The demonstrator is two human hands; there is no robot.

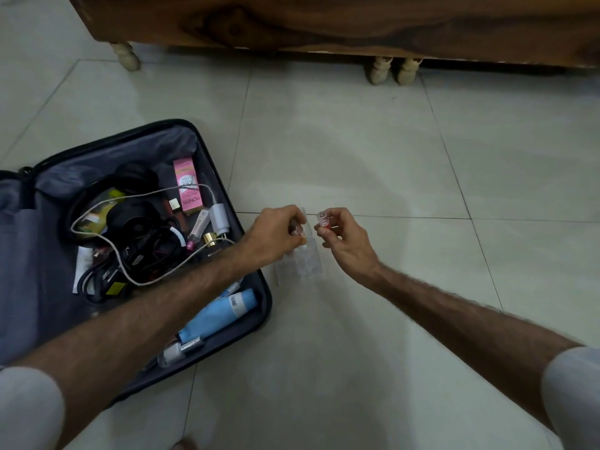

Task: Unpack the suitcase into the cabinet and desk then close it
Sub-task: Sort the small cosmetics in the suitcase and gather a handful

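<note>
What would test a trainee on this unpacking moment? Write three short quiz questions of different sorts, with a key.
1. True or false: the suitcase lies open on the floor.
2. Which hand pinches the small red-and-clear item? A) left hand B) right hand
3. Fill in: the pink Pond's box lies inside the ______.

Key: 1 true; 2 B; 3 suitcase. The left hand grips the clear plastic pouch over the tiled floor, beside the suitcase.
</note>
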